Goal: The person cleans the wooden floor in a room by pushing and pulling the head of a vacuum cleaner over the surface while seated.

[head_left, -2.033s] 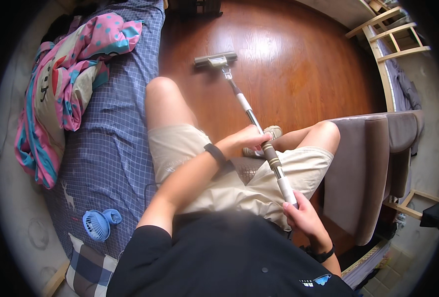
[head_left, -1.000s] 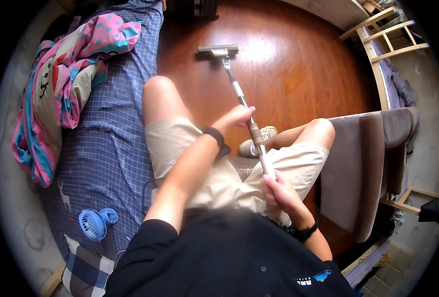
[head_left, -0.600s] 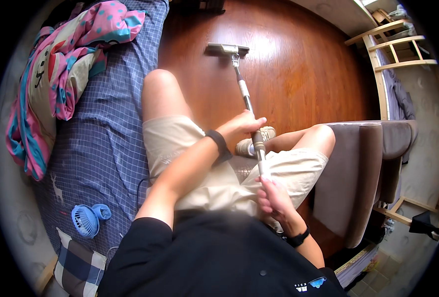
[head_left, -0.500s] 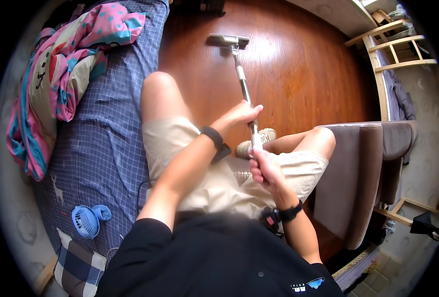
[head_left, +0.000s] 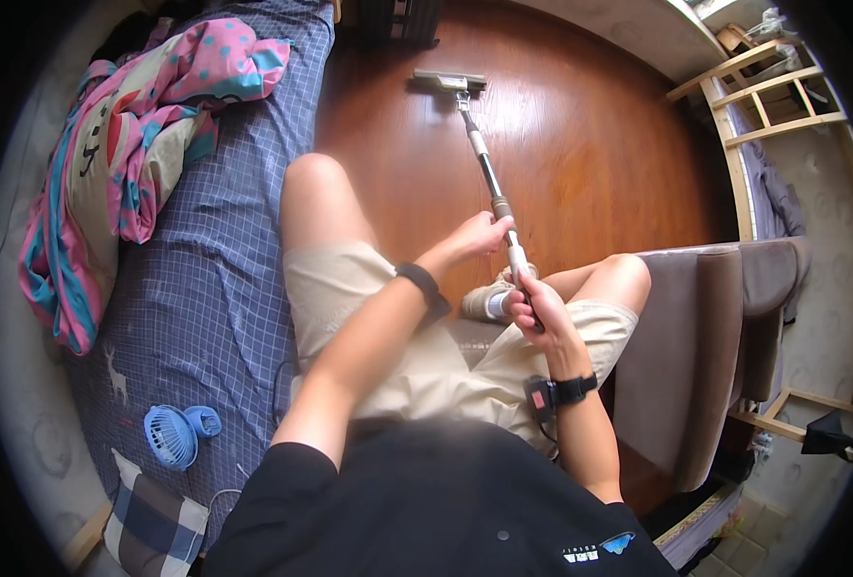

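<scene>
A long-handled flat mop [head_left: 484, 159] slants from my lap away over the wooden floor. Its wide grey-white head [head_left: 450, 81] rests on the boards at the far middle. My left hand [head_left: 482, 234] is closed on the pole just below a grey-brown collar, its thumb along the pole. Nearer to me, my right hand [head_left: 545, 313] is wrapped round the dark grip at the handle's end, beneath a white section. Fingers of both hands are partly hidden by the pole and palms. Dark bands circle both wrists.
At the left is a bed with a blue checked sheet [head_left: 224, 260], bearing a bunched pink blanket [head_left: 147, 135], a blue fan [head_left: 172, 435] and a checked pillow [head_left: 157, 519]. Brown upholstered seating [head_left: 672, 365] stands close at my right, with a wooden frame [head_left: 734, 163] beyond. A dark object [head_left: 399, 21] stands at the back.
The pole has tilted, its near end moving right with both hands. My right hand is slightly farther forward, my left slightly nearer. The mop head stays in almost the same place.
</scene>
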Motion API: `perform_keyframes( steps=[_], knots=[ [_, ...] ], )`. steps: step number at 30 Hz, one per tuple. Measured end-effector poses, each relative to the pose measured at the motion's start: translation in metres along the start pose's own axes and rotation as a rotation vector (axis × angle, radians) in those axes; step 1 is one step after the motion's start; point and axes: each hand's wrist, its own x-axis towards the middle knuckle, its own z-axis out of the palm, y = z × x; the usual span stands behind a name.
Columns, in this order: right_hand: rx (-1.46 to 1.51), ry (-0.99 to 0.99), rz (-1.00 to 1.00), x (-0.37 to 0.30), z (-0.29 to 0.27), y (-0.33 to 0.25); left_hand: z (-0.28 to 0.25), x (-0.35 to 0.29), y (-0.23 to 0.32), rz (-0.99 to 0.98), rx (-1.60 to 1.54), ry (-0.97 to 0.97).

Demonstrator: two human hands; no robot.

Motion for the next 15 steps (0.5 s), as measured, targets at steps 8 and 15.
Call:
perform_keyframes(
  steps=[8, 15],
  knots=[
    [0.045, 0.163, 0.102, -0.168, -0.007, 0.063, 0.051, -0.031, -0.009, -0.005, 0.225, -0.356],
    [-0.043, 0.141, 0.1, -0.129, 0.024, 0.06, 0.038, -0.014, -0.02, -0.073, 0.197, -0.13]
  ],
)
